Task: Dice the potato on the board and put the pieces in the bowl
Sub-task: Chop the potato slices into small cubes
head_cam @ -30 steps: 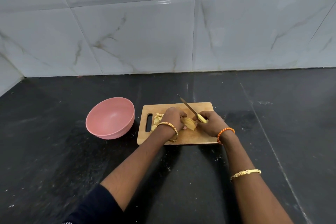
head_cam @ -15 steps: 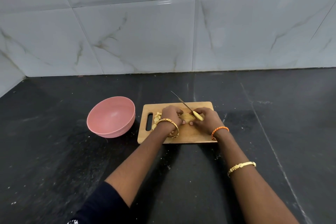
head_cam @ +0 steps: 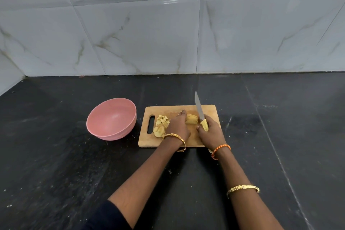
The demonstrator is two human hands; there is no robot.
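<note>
Left hand (head_cam: 178, 127) lies over the sliced potato (head_cam: 191, 119) with its fingers pressing down on it, apparently to keep the slices stacked for the next cut, while the right hand (head_cam: 210, 133) wraps around the yellow handle of the knife (head_cam: 199, 111), whose blade points away from the body just beside the slices' right end. Cut pieces (head_cam: 161, 124) sit piled at the handle-slot end of the board (head_cam: 186, 142), probably so a short sweep over that edge carries them to the pink bowl (head_cam: 112, 118), which stands just beside the board and holds no pieces. Dark counter (head_cam: 56, 164) lies open around both, giving the elbows free room.
</note>
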